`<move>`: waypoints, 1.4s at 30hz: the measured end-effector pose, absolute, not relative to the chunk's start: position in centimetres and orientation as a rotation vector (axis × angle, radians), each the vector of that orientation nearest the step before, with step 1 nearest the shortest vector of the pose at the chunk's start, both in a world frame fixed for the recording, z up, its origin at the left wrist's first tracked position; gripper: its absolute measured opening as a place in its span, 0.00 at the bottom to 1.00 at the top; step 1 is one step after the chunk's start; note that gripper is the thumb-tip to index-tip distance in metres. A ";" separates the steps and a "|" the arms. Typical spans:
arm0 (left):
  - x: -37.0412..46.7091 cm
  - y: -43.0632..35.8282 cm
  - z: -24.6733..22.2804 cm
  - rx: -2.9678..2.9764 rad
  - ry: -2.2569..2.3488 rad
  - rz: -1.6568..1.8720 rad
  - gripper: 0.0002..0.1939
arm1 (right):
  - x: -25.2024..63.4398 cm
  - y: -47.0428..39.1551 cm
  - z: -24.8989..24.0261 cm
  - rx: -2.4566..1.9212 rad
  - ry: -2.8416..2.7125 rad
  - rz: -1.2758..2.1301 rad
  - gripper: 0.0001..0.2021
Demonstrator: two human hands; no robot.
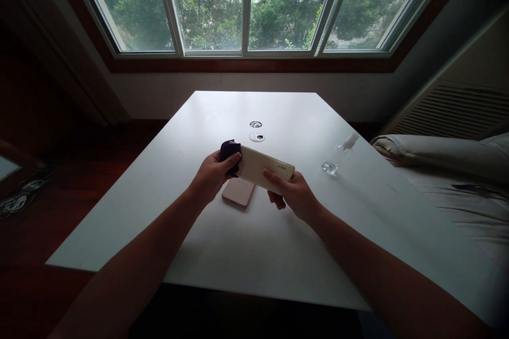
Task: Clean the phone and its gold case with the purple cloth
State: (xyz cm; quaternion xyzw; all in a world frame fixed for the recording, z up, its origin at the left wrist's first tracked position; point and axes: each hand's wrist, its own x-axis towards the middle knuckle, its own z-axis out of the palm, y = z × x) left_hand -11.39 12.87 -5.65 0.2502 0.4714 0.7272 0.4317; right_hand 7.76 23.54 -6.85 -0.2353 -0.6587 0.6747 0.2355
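Clock centred on the held phone, 12 toward the window. Left hand [214, 169]: fingers closed around a dark purple cloth [229, 149], thumb pressed on the near side, so the cloth is pinched against the phone's 9-10 o'clock end. Right hand [296, 190]: thumb flat on the back near the logo, fingers wrapped under; little gap, firm hold at the 4 o'clock end. Reads as right hand bracing, left hand working the cloth, but that's my judgement. Cream OPPO phone [258, 160] is off the surface, between both hands, back cover up and slightly tilted; probably held at the ends so the middle stays accessible. Pink phone or case [238, 192] lies flat at 7, just below the held one, likely parked there within reach. Clear spray bottle [338, 156] at 3, well clear of the right forearm; can't tell if it's upright or leaning, lens stretches that side. Two round cable grommets [256, 137] at 12, set into the white table [278, 254]. Rolled bedding [421, 151] at 3 past the edge, loose cables [18, 201] on the floor at 8-9, window [207, 5] at 12 giving the light.
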 end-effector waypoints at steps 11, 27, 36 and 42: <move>-11.3 12.6 -5.3 0.593 1.176 1.822 0.20 | 7.9 24.6 -6.8 -0.775 -1.600 1.773 0.22; -10.9 12.6 -5.5 0.536 1.031 1.768 0.15 | 7.6 25.1 -7.1 -0.808 -1.375 1.909 0.20; -10.1 13.2 -5.6 0.401 0.971 1.761 0.21 | 7.0 24.2 -7.4 -0.749 -1.358 1.977 0.22; -9.3 13.3 -6.2 0.467 0.936 1.779 0.21 | 6.6 22.5 -7.2 -0.602 -1.387 2.099 0.22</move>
